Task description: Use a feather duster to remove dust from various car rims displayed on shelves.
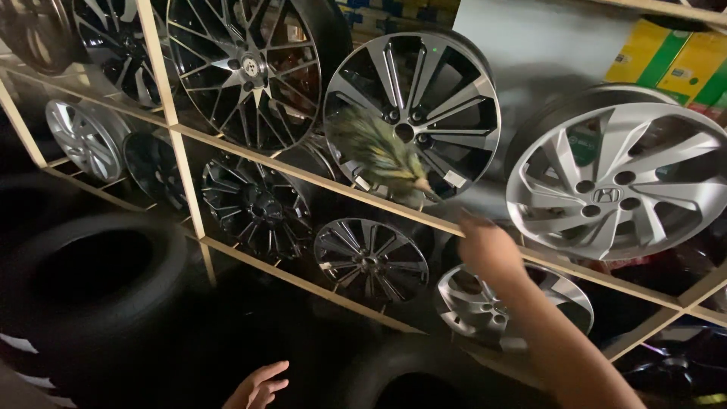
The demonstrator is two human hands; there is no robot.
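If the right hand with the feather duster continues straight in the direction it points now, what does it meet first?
Most likely the black and silver alloy wheel on the wooden rack. The right hand aims up-left, and its feather duster already overlaps that wheel's face, though depth is unclear.

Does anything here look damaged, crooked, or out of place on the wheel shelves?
Nothing stands out. The alloy wheels lean in rows on the wooden rack. The right hand holds a feather duster against one; the left hand hangs free.

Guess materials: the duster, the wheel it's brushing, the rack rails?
Duster: looks like feathers, mottled green-brown, soft blurred edges; held in the right hand.
Wheel: likely cast alloy, bright machined spoke faces with dark painted pockets.
Rack rails: pale matte bars, maybe wood or painted metal; cannot tell.
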